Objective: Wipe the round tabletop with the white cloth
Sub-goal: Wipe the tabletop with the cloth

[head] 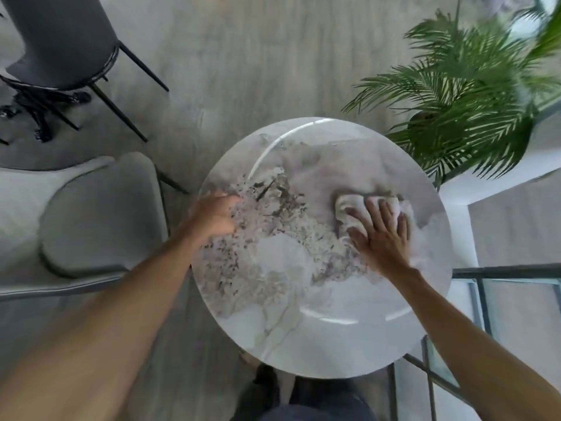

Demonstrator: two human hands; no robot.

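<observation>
A round tabletop (303, 317) with a glossy white and grey marble pattern fills the middle of the view. A crumpled white cloth (349, 208) lies on its right half. My right hand (379, 235) presses flat on the cloth with fingers spread, covering its near part. My left hand (215, 217) rests on the table's left edge, fingers loosely curled and blurred, with nothing seen in it.
A light grey padded chair (100, 214) stands close to the table's left side. A dark chair (60, 44) is at the far left. A green palm plant (464, 95) overhangs the far right. A glass railing (485, 299) runs along the right.
</observation>
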